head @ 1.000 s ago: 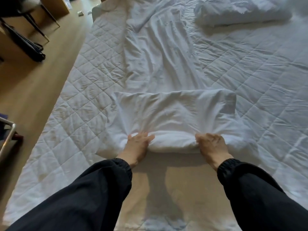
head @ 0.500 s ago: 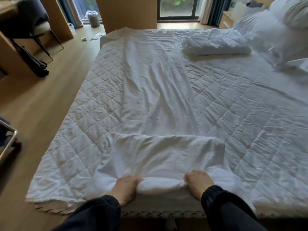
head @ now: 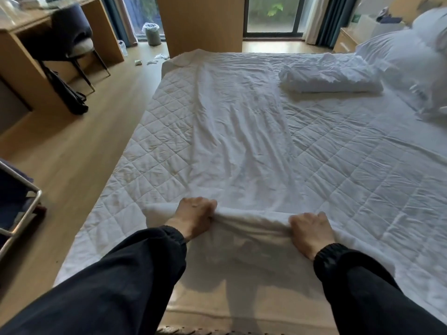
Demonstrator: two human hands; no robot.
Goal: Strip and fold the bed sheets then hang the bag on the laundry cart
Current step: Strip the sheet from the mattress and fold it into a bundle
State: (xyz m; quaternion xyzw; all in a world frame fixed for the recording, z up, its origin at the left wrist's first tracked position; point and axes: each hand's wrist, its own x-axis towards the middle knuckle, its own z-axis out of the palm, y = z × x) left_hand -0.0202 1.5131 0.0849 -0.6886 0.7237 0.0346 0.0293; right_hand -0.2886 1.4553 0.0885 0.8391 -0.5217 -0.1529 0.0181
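Bed sheet (head: 242, 131), white and creased, lies as a long strip down the middle of the quilted mattress pad (head: 362, 170), running from the far end of the bed to the near end. Its near end is bunched into a thick fold, and both hands hold that fold. The left hand (head: 193, 218) has its fingers curled over the left part of the fold and clamped on the cloth. The right hand (head: 312, 230) grips the right part in the same way, with the two hands well apart. Both forearms are in dark sleeves.

A folded bundle of white linen (head: 329, 77) rests on the pad at the far right, beside the sheet strip and not touching it. White pillows (head: 416, 59) are piled beyond it at the right edge.

At the left edge of the view stands the metal frame of a laundry cart (head: 21, 213), with dark blue fabric (head: 12, 197) inside the frame; what that holds cannot be seen. A small waste bin (head: 152, 33) with a plastic liner stands by the window, its contents hidden. Scraps of litter (head: 154, 59) lie on the wooden floor near it. A black bag (head: 70, 97) leans by the desk (head: 21, 44), beside a chair (head: 72, 37).
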